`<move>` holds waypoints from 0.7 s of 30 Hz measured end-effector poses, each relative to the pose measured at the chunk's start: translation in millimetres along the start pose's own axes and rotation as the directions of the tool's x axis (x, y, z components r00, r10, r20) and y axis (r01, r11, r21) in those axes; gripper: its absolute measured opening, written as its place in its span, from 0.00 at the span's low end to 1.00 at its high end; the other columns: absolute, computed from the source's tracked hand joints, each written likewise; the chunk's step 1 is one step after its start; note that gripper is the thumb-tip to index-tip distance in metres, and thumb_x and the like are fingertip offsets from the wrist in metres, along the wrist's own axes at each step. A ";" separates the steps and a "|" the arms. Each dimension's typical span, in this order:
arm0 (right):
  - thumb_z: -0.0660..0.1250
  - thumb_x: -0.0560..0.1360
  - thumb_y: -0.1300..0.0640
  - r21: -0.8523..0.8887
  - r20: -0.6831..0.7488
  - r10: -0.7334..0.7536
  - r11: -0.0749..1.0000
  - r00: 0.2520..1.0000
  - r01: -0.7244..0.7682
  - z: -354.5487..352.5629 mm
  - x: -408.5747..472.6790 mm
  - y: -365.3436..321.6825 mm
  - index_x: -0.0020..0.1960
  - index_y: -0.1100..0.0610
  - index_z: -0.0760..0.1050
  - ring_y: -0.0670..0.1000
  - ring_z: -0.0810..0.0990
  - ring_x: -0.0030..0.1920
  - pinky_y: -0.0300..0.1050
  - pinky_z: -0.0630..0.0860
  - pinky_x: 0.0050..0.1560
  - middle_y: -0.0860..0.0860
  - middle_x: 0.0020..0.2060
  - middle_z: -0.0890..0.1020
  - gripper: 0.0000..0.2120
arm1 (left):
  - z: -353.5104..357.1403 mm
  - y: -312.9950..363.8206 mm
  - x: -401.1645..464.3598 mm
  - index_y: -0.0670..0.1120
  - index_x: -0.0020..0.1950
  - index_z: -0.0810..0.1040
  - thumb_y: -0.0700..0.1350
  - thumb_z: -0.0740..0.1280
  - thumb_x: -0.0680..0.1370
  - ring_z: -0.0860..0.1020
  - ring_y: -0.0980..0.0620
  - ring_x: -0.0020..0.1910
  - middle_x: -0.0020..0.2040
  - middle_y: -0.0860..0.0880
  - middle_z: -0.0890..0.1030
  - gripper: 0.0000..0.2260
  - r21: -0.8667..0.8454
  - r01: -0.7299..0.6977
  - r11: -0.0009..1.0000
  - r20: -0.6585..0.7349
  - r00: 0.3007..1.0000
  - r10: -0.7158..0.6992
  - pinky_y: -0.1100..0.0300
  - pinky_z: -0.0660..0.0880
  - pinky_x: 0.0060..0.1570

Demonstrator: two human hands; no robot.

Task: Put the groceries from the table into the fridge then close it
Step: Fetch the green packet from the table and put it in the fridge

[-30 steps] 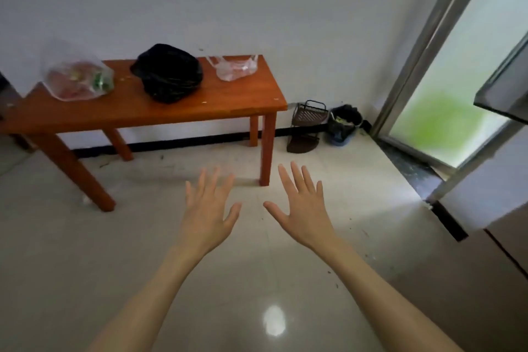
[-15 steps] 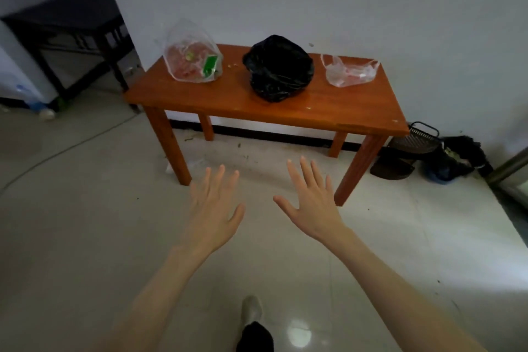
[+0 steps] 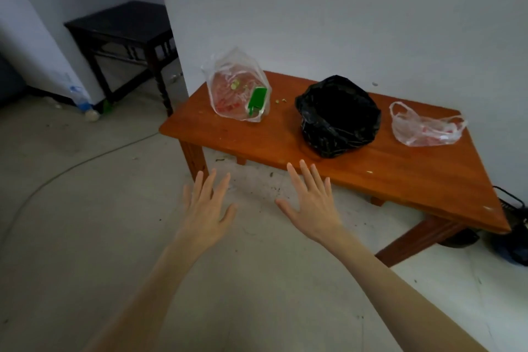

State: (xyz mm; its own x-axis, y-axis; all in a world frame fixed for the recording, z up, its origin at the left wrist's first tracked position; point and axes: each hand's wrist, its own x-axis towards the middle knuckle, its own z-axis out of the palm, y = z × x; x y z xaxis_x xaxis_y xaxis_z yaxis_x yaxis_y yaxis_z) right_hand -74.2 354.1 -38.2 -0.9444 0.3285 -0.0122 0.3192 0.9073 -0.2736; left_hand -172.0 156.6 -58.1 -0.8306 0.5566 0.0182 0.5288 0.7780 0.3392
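Contents of the room, listed left to right, all placed relative to the table [image 3: 357, 163].

1. Dark side table [image 3: 120, 26]: well left of the table and behind it, past the wall corner. Not part of the job.

2. Left hand [image 3: 207, 208]: low, in front of the table's near left leg, over bare floor. Palm down, fingers spread flat, holding nothing.

3. Clear bag [image 3: 238, 88]: on the table's left end, standing upright with its neck gathered on top. Red contents and a green piece show through. Judged soft and of modest weight; the film is thin and may tear or slip, so the gathered neck is the likely hold, with a palm underneath if it sags.

4. Right hand [image 3: 310, 203]: at the table's near edge, fingertips just over the lip. Also flat, spread and empty.

5. Black bag [image 3: 338, 117]: at the table's middle, slumped, contents hidden. Weight cannot be told; judged the bulkiest of the 3. Best gathered at its crumpled top or cradled with both hands.

6. Small clear bag [image 3: 425, 128]: on the table's right end, lying flat, nearly limp, loop handles toward the black bag. Judged very light; take it by a handle.

No fridge is in view. All 3 bags remain on the table.
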 end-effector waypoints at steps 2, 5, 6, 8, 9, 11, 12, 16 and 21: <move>0.51 0.77 0.36 -0.001 0.018 -0.002 1.000 1.000 0.002 6.6 30.0 -2.0 0.76 0.46 0.38 0.54 0.36 0.75 0.56 0.37 0.72 0.51 0.76 0.40 0.35 | 3.6 -12.0 24.7 0.52 0.77 0.47 0.55 0.54 0.80 0.41 0.45 0.76 0.78 0.47 0.44 0.28 -0.017 0.016 1.000 0.026 1.000 -0.015 0.44 0.41 0.72; 0.52 0.77 0.36 0.023 0.018 -0.005 1.000 1.000 0.005 17.2 76.8 -8.3 0.76 0.46 0.38 0.53 0.36 0.75 0.56 0.38 0.72 0.51 0.76 0.40 0.35 | 7.4 -31.4 66.4 0.52 0.77 0.46 0.54 0.55 0.80 0.40 0.45 0.76 0.78 0.47 0.43 0.28 -0.064 0.031 0.997 0.062 0.998 -0.028 0.45 0.41 0.73; 0.52 0.76 0.36 0.031 0.014 -0.002 1.000 1.000 0.002 20.6 93.1 -10.9 0.76 0.46 0.38 0.53 0.36 0.75 0.55 0.37 0.72 0.50 0.76 0.40 0.36 | 8.0 -38.1 82.5 0.52 0.77 0.46 0.54 0.55 0.80 0.40 0.45 0.76 0.78 0.47 0.43 0.28 -0.077 0.034 0.996 0.075 0.997 -0.028 0.45 0.41 0.73; 0.52 0.76 0.36 0.040 0.008 0.006 0.999 1.000 -0.007 27.4 128.0 -17.3 0.75 0.46 0.38 0.52 0.36 0.75 0.54 0.37 0.72 0.50 0.76 0.40 0.36 | 8.2 -52.0 118.9 0.52 0.77 0.46 0.53 0.55 0.80 0.40 0.44 0.76 0.78 0.47 0.43 0.28 -0.107 0.030 0.994 0.095 0.995 -0.020 0.44 0.43 0.73; 0.52 0.77 0.36 0.046 0.004 0.016 0.999 1.000 -0.016 30.8 146.5 -20.6 0.75 0.46 0.37 0.52 0.36 0.75 0.54 0.38 0.72 0.50 0.76 0.40 0.36 | 8.3 -59.3 138.7 0.52 0.77 0.46 0.53 0.55 0.80 0.41 0.45 0.76 0.78 0.47 0.43 0.28 -0.113 0.019 0.993 0.102 0.995 -0.008 0.45 0.43 0.74; 0.53 0.77 0.38 0.068 -0.001 0.055 0.996 0.998 -0.055 35.4 185.0 -27.6 0.75 0.46 0.38 0.53 0.36 0.75 0.54 0.39 0.73 0.51 0.76 0.40 0.35 | 7.2 -74.1 179.5 0.53 0.77 0.46 0.54 0.56 0.80 0.41 0.45 0.76 0.78 0.47 0.44 0.28 -0.100 -0.015 0.995 0.117 0.993 0.027 0.45 0.44 0.74; 0.53 0.77 0.38 0.079 -0.001 0.081 0.994 0.997 -0.080 36.4 204.1 -31.5 0.76 0.47 0.38 0.53 0.37 0.75 0.54 0.40 0.73 0.51 0.76 0.41 0.35 | 5.8 -81.5 199.1 0.53 0.77 0.46 0.53 0.56 0.80 0.41 0.45 0.76 0.78 0.47 0.44 0.28 -0.094 -0.031 0.995 0.130 0.991 0.043 0.46 0.44 0.73; 0.53 0.79 0.41 0.107 -0.009 0.141 0.985 0.990 -0.139 40.0 266.9 -43.9 0.76 0.49 0.40 0.53 0.38 0.75 0.52 0.41 0.73 0.52 0.76 0.42 0.33 | 0.6 -108.1 272.6 0.52 0.76 0.50 0.53 0.55 0.81 0.42 0.48 0.76 0.78 0.48 0.46 0.26 -0.088 -0.057 0.994 0.178 0.981 0.072 0.49 0.43 0.73; 0.53 0.79 0.44 0.142 -0.012 0.195 0.971 0.981 -0.191 48.6 327.3 -44.4 0.76 0.51 0.45 0.53 0.41 0.76 0.52 0.43 0.74 0.53 0.76 0.47 0.31 | 6.2 -124.5 348.7 0.52 0.75 0.57 0.53 0.56 0.80 0.48 0.48 0.76 0.77 0.48 0.54 0.23 -0.204 -0.012 0.979 0.255 0.965 0.065 0.48 0.50 0.74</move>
State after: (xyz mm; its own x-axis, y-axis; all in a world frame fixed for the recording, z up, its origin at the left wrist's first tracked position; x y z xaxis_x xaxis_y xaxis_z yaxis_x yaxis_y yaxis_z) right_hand -401.3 408.6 -76.8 -0.8630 0.5022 -0.0541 0.4795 0.7810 -0.4001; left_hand -526.4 255.6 -99.8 -0.7224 0.6618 -0.2004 0.4918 0.6955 0.5239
